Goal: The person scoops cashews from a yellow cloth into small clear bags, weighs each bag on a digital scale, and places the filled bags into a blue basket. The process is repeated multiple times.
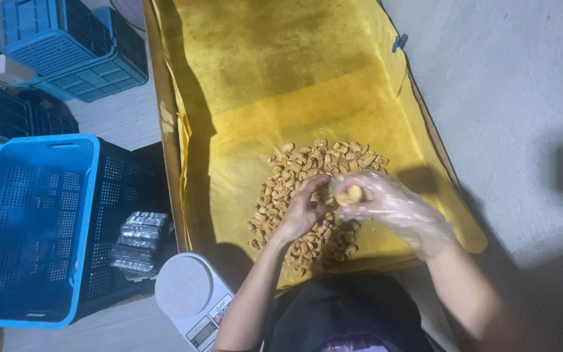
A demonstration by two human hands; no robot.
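Item: heap of small tan, curled nut-like pieces, lying on a yellow sheet-lined tray with brown raised edges; heap sits toward the near end of the tray, just ahead of the person.

Left hand: bare, fingers curled, resting on the heap and touching the pieces; whether it grips any cannot be told.

Right hand: inside a clear thin plastic glove, clenched around a small clump of the tan pieces, held just above the heap, beside the left hand.

Also present: white round-platform digital scale, near the left forearm; bright blue perforated plastic crate, left of the tray; stack of silver foil packets, between crate and scale; further blue crates, far left; small blue clip on the tray's right edge.
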